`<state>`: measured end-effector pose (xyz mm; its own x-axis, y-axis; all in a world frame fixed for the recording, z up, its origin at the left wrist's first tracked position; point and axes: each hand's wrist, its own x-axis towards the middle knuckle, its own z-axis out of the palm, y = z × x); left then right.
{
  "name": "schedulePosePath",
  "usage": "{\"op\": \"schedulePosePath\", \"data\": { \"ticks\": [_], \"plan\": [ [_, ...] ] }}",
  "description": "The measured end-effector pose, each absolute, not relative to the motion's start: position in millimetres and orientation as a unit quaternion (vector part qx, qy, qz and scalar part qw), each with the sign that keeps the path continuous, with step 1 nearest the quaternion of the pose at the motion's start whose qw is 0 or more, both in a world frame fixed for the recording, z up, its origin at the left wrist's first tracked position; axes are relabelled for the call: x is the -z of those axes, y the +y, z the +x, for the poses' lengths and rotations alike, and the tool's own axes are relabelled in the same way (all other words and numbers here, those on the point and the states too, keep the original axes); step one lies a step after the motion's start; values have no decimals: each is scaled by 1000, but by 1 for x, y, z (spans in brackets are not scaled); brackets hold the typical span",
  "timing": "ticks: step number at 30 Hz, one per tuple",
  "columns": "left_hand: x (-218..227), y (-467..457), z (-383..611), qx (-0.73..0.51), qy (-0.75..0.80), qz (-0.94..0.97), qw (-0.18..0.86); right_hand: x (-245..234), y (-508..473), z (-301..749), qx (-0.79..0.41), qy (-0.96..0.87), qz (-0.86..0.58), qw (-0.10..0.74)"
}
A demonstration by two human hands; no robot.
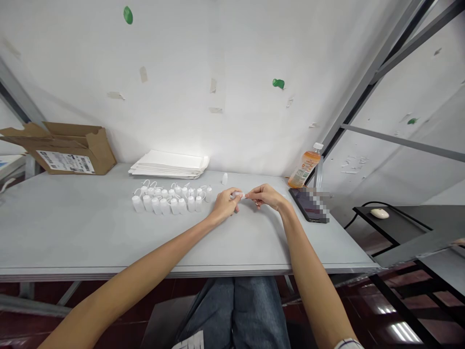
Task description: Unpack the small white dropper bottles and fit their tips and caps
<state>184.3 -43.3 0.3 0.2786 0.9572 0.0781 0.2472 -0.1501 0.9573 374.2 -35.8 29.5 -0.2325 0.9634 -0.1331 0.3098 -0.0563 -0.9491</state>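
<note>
Tiny white plastic piece [237, 195] is sitting in the air between the person's two hands, just to the right of the rows of small white plastic bottles [169, 199]. Fingers are covering much of it, so I cannot make out its true shape.

Going from left to right, a brown cardboard box [65, 150] with open flaps and a white label is sitting far to the left of the rows, on a long grey table [72, 232]. A stack of flat white paper sheets [169, 165] is lying just behind the rows. The bottles are standing close together with thin curved spouts looping on top, and this seems to be keeping them in one spot and easy to reach. One lone small white bottle [224, 179] is standing just behind the rows, at their right end.

Right of the rows, the left hand [225, 203] is pinching the tiny piece with its thumb and fingertips. The right hand [265, 196] is coming in from the other side with its fingers bent and close together. I cannot tell if it is touching the piece. The hands are staying close, likely to keep the piece steady.

Further right, a clear bottle of orange drink [305, 167] is standing beside a black phone [308, 204], which a blocky blur is partly hiding. Far right, a white computer mouse [379, 213] is resting on a dark shelf [394, 224]. What may be another person's hand [459, 241] is showing at the picture's edge, mostly cut off.
</note>
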Motion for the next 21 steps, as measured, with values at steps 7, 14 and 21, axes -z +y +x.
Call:
{"op": "schedulePosePath", "data": {
  "ticks": [7,14,21],
  "plan": [
    [3,-40,186,-389,436,675,450,-33,-36,377,-449,-617,-541,354],
    [-9,-38,187,-419,417,642,489,-37,-35,370,-379,-630,-516,439],
    [-11,-41,192,-432,390,624,521,-36,-32,372,-347,-623,-523,467]
  ]
}}
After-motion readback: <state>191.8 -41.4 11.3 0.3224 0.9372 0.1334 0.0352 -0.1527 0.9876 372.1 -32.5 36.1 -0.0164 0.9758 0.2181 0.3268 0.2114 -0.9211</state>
